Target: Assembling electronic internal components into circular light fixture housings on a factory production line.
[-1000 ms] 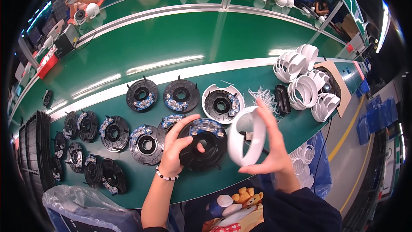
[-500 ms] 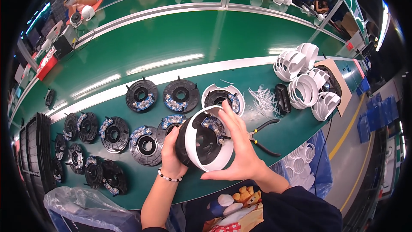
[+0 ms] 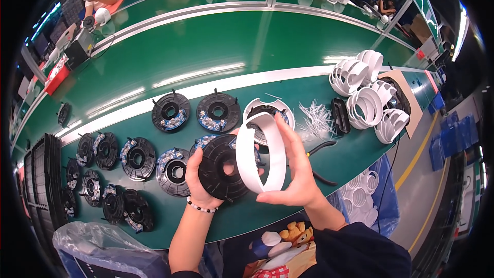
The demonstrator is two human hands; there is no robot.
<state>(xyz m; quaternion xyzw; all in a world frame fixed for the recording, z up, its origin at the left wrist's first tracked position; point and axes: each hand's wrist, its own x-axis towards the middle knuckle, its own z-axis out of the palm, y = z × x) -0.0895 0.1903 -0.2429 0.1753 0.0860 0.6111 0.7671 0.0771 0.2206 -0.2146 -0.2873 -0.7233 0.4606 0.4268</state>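
Note:
My left hand [image 3: 201, 191], with a beaded bracelet at its wrist, grips a round black plastic base [image 3: 216, 172] that has a hole in its middle. In my right hand [image 3: 299, 177] is a wide white plastic ring [image 3: 247, 167], held between thumb and fingers. The ring is tilted and overlaps the base's right edge in view; whether they touch I cannot tell. Behind the ring lies another white ring [image 3: 289, 116] around a black base with a circuit board. Just left of my hands rests a black base with a blue circuit board [image 3: 175, 172], partly covered by its neighbour.
More black bases [image 3: 138, 158] spread over the green table's left side. At right are white cable ties [image 3: 315, 121], a black block [image 3: 340, 116], stacked white rings [image 3: 364, 108] and pliers [image 3: 323, 177], partly hidden. Black trays [image 3: 42, 185] stand at far left. People sit across the bench.
The white ring, around the black base before, now sits to its right in my right hand. My left hand has turned the base so its plain side shows.

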